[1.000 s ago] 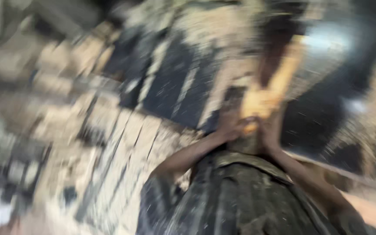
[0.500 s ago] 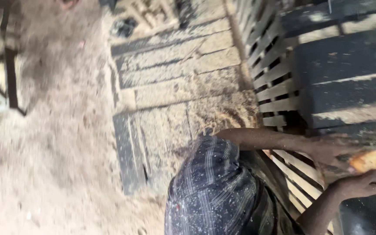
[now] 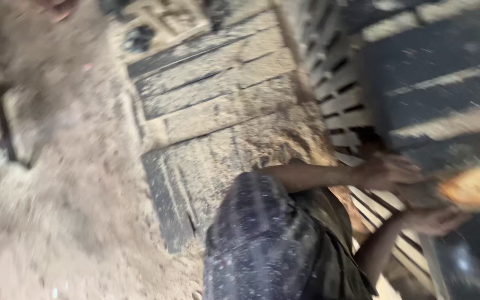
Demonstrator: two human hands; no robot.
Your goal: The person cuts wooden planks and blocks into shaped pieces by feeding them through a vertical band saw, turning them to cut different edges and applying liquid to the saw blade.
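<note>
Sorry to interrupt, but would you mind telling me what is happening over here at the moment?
A person is bent over, gripping a pale orange piece of wood with both hands. The left hand rests on its upper side and the right hand supports it from below, beside a slatted wooden rack. Sawdust covers the plank floor. The picture is blurred, so finer detail is unclear.

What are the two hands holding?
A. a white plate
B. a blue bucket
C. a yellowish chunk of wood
C: the left hand and right hand are both on a yellowish-orange wood chunk over the dark slatted boards. The picture is blurry, so the exact grip is unclear.
</note>
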